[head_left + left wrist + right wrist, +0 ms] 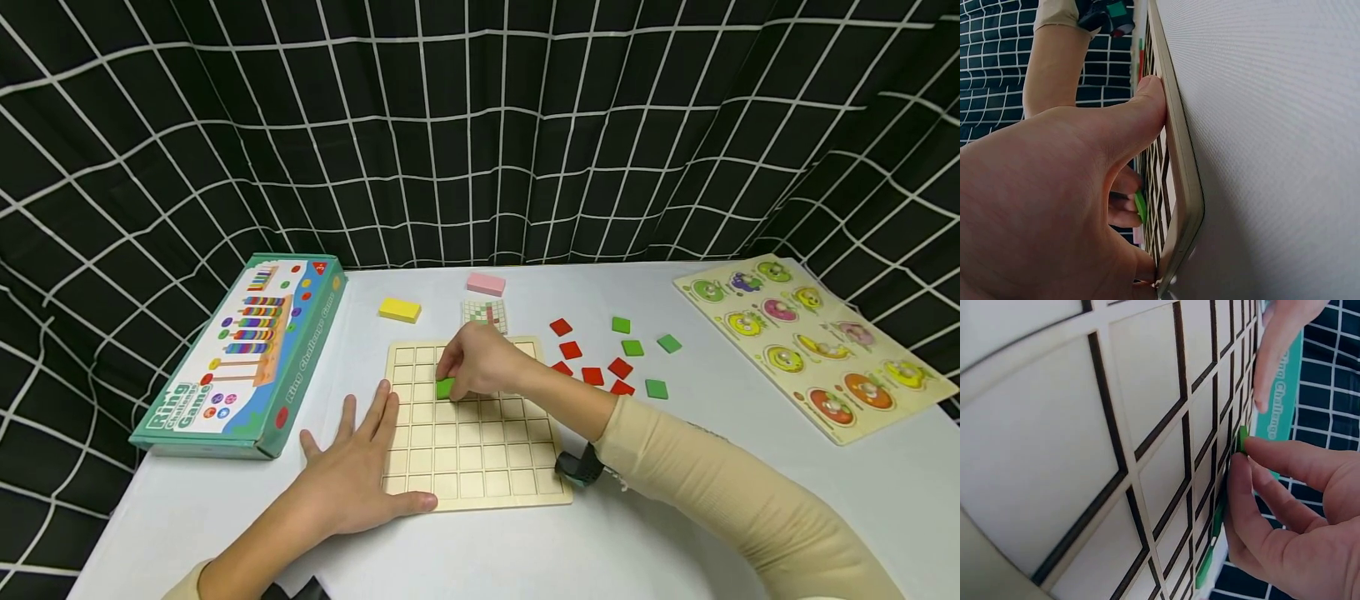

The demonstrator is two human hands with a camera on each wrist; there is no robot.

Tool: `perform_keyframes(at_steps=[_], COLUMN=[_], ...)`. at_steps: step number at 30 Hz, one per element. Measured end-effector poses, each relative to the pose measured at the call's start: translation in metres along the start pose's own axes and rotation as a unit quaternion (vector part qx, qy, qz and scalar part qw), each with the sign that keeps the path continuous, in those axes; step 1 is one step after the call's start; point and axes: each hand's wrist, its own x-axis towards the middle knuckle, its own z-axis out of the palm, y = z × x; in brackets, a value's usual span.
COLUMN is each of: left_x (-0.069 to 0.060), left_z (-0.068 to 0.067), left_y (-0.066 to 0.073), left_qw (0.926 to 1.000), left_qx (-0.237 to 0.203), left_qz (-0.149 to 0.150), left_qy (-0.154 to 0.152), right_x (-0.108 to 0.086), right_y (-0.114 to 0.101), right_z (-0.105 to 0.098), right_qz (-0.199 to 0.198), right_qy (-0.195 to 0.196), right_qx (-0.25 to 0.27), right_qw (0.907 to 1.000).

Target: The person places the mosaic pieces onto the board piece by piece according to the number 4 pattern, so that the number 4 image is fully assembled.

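Observation:
A pale wooden grid board lies on the white table with rows of square recesses. My right hand is over its upper left part and pinches a small green square tile between thumb and fingertips. In the right wrist view, the pinched tile touches or nearly touches the grid, and more green tiles sit at the board beyond the fingers. With fingers spread, my left hand rests along the board's left side, its thumb on the front edge. Part of the board is hidden under the right hand and forearm.
Loose red tiles and green tiles lie right of the board. Behind it are a small pattern card, a pink block and a yellow block. A game box stands left; a fruit puzzle board lies right.

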Motion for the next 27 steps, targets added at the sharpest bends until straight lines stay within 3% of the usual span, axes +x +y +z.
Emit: perform_keyframes(at_steps=[13, 27], left_x=[0.0, -0.001], left_z=[0.0002, 0.0], left_y=[-0.0001, -0.0005], left_qw=[1.0, 1.0], left_qx=[0.003, 0.006], left_qz=[0.0, 0.002], left_qy=[0.001, 0.004], right_x=[0.0029, -0.0041], right_y=[0.0012, 0.004], right_z=[0.0019, -0.0028], right_qz=[-0.014, -0.011], right_qy=[0.002, -0.006], right_qx=[-0.024, 0.027], right_qw=[0.9996, 0.9996])
